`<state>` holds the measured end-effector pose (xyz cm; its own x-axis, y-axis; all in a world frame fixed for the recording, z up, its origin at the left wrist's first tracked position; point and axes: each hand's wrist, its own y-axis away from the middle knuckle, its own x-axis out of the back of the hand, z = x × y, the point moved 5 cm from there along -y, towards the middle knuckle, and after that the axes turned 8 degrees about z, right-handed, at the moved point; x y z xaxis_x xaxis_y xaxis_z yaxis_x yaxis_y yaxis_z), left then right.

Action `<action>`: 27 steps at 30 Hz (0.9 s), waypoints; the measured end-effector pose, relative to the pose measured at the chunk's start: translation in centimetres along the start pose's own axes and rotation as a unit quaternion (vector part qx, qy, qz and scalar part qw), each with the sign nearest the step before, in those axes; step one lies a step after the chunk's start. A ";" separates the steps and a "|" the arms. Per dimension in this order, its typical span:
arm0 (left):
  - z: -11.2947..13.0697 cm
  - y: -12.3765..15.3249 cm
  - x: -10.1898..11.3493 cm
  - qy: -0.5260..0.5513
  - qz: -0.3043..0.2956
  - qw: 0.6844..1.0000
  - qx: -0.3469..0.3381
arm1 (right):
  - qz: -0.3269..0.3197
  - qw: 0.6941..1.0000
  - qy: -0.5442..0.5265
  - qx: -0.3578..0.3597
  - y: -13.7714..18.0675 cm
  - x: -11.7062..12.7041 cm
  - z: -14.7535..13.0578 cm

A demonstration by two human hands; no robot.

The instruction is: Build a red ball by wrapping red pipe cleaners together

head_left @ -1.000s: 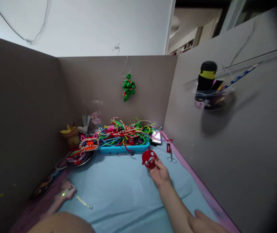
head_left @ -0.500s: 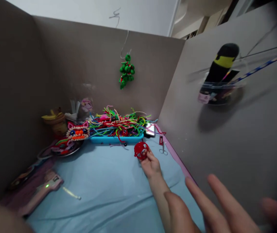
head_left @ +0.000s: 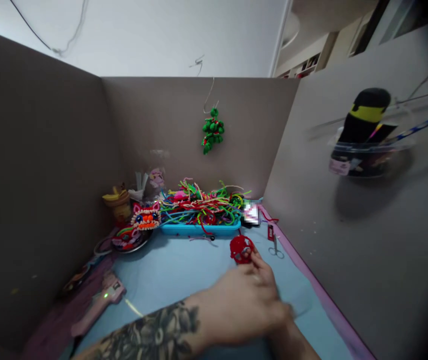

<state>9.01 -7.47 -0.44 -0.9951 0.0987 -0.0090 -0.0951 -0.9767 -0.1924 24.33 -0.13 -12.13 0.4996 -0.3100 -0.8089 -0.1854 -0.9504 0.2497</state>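
Observation:
My right hand (head_left: pixel 262 265) is closed on the edge of a round red fuzzy piece (head_left: pixel 240 250) with pale grey patches, held above the blue cloth (head_left: pixel 169 270). It looks made of pipe cleaners. Across my right wrist lies my left hand (head_left: pixel 244 300), coming from the lower left on a tattooed forearm. Its fingers are blurred and turned away, so their grip is hidden. A faint thin line (head_left: pixel 301 312) shows just right of it. Behind the red piece stands a blue tray (head_left: pixel 201 230) heaped with coloured pipe cleaners (head_left: pixel 202 202).
Small scissors (head_left: pixel 275 250) lie at right beside a device with a blurred-out screen (head_left: pixel 251 214). At left are a pink glue gun (head_left: pixel 99 305) with a green light, a metal dish (head_left: pixel 135 246) and an orange animal-face craft (head_left: pixel 145 216). Panels surround the table; a green ornament (head_left: pixel 213 132) hangs behind.
My left hand now lies across my right wrist; a blurred, spread hand showed at lower right before. My right hand keeps hold of the red piece. The view has shifted left and up.

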 end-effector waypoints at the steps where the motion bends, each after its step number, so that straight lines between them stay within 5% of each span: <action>1: 0.2 -0.2 0.6 -0.013 -0.016 1.000 -0.015 | 0.004 1.000 -0.005 -0.005 -0.1 0.1 0.1; 4: -1.2 -1.3 3.5 -0.053 0.058 0.997 -0.011 | 0.013 0.999 -0.031 -0.033 0.1 -0.1 0.9; 6: -3.7 -1.8 5.7 -0.009 0.182 0.980 0.083 | 0.000 0.998 -0.037 -0.054 0.7 -1.2 1.8; 7: -4.9 -2.0 6.2 0.033 0.195 0.973 0.120 | -0.010 0.997 -0.036 -0.065 1.1 -2.0 2.2; 12: -7.6 -2.5 5.7 0.232 0.100 0.946 0.204 | -0.045 0.993 -0.023 -0.111 3.0 -5.9 4.4; 21: -8.3 -3.5 7.2 0.430 0.171 0.865 0.194 | -0.033 0.986 0.023 -0.162 2.9 -8.0 8.4; 27: -8.6 -3.3 8.7 0.512 0.171 0.810 0.229 | -0.040 0.977 0.196 -0.079 1.4 -9.7 6.2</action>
<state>0.89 -1.79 -8.34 -0.4431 -0.3148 -0.8393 -0.0534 -0.9254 0.3753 14.03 1.69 -7.26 0.7981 -0.1910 -0.5714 -0.0151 -0.9544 0.2981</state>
